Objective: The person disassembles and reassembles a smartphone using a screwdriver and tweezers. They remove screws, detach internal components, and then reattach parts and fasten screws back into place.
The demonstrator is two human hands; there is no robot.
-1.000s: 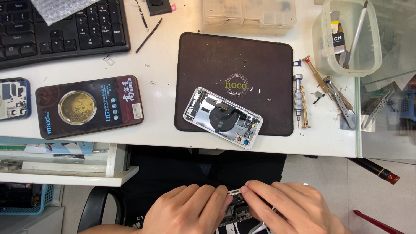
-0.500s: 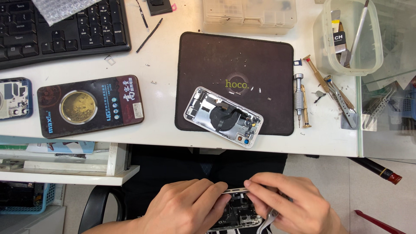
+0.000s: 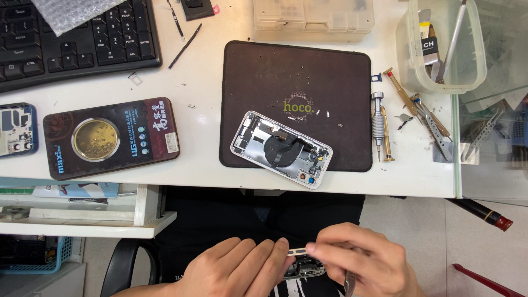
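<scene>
Hands now drawn slightly apart vs. a sec ago. Thin metal strip (image 3: 297,251) pinched betw. left hand (image 3: 236,269) fingertips and right hand (image 3: 360,264), held low over lap, above a phone part (image 3: 305,268). Opened phone shell (image 3: 281,149) lies on dark mat (image 3: 297,71) on bench (image 3: 198,159). Clear tub (image 3: 410,66) holds tools; tin (image 3: 110,137) holds gold-coloured bits.

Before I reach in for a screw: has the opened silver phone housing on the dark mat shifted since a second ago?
No. The opened silver phone housing lies as before, tilted across the lower edge of the dark mat, at the same angle.
</scene>
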